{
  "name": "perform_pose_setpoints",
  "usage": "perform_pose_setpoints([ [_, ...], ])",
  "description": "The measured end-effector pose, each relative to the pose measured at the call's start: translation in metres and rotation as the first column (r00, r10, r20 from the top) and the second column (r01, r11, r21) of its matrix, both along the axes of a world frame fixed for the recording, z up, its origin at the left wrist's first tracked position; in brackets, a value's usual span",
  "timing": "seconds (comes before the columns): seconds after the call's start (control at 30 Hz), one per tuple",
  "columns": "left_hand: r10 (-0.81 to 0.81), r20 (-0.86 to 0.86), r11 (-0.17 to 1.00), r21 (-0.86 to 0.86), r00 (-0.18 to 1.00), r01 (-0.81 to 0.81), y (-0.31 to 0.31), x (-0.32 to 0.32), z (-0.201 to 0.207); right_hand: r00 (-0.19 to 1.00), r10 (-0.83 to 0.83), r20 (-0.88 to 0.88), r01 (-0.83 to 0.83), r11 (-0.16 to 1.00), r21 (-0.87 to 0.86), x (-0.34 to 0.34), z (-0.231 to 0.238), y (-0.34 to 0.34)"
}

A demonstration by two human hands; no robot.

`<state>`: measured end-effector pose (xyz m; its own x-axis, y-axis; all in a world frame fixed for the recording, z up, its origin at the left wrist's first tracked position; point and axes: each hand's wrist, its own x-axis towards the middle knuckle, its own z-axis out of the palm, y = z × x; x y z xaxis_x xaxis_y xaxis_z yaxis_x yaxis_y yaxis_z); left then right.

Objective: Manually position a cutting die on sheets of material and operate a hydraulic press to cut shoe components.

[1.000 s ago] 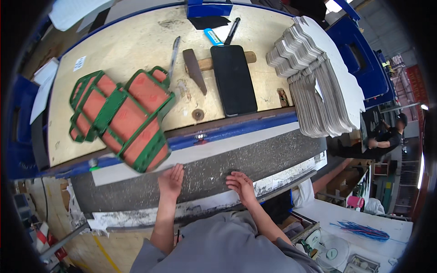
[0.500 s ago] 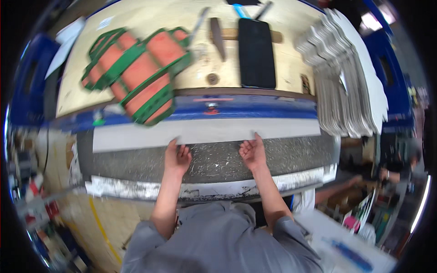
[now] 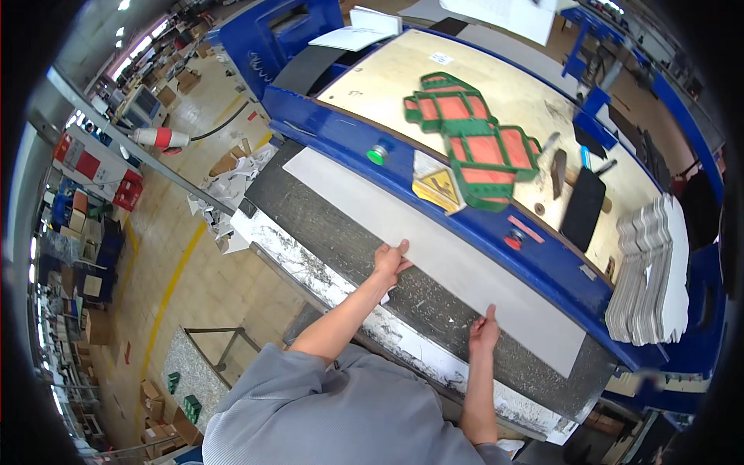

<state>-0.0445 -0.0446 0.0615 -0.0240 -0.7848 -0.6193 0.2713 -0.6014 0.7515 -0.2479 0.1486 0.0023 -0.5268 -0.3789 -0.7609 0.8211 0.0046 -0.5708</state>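
A long pale grey-white strip of board (image 3: 465,280) lies on the dark, speckled bed (image 3: 325,203) in front of the blue machine. At the strip's near edge, left of its middle, is my left hand (image 3: 391,262), one fingertip over the edge and the other fingers loosely curled. Farther right, my right hand (image 3: 484,333) hovers at the same edge with a digit pointing up toward the strip and the rest half bent. Both hands look open, with nothing gripped. Whether the fingertips press on the strip is hard to see.
Beyond the blue rail, a green frame with orange pads (image 3: 477,139) rests on a wooden board (image 3: 372,77), near a black phone (image 3: 583,208). Stacked die-cut grey boards (image 3: 647,271) stand at right. A scuffed white strip (image 3: 403,335) edges the bed. Paper scraps (image 3: 232,198) litter the floor at left.
My view has swung left and tilted, bringing the floor and aisle into sight. Both hands remain by the strip's near edge, and the strip still lies on the bed.
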Motion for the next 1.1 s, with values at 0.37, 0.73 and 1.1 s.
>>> perform_pose_setpoints([
  [0.37,-0.321,0.123,0.943,-0.053,0.939,0.330,-0.042,0.198,-0.039,0.983,0.005,-0.183,0.009,0.997,0.073,0.162,0.029,-0.061],
  [0.73,-0.256,0.931,-0.410,-0.348,0.260,0.843,0.028,0.151,-0.032,0.962,0.054,-0.267,-0.012,0.987,0.158,0.168,0.057,-0.078],
  [1.1,-0.590,-0.008,0.793,0.181,0.808,0.581,0.001,0.212,-0.018,0.981,0.033,-0.192,-0.023,0.998,0.052,0.172,0.029,-0.062],
])
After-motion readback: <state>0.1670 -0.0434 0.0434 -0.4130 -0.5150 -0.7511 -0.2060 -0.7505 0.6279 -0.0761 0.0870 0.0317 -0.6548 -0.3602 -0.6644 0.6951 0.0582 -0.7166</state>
